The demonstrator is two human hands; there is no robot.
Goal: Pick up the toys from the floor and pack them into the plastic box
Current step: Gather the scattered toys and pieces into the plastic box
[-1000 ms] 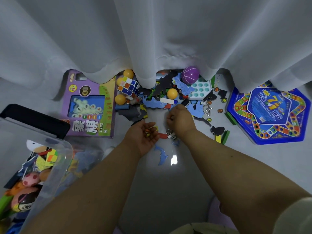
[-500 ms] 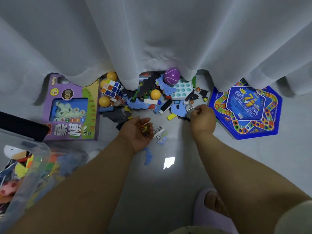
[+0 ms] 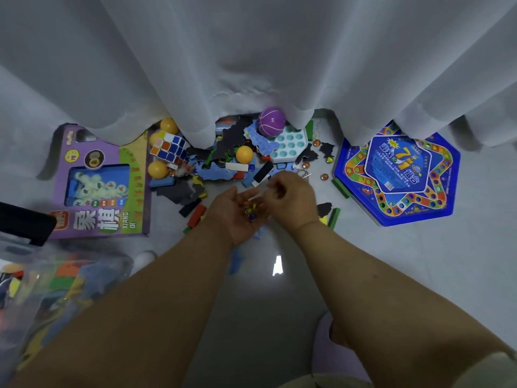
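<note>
Small glass marbles (image 3: 251,210) are being cupped in the left hand (image 3: 237,212), palm up and fingers spread, w/ the right hand (image 3: 289,196) curled right beside it, fingertips pinched over the palm; whether a marble is being pinched can't be told. More marbles (image 3: 324,177) are lying loose on the floor, right of and beyond the right hand, so that hand is nearer. The plastic box (image 3: 42,278) is being kept far left, nearest the left arm, already partly filled.
</note>
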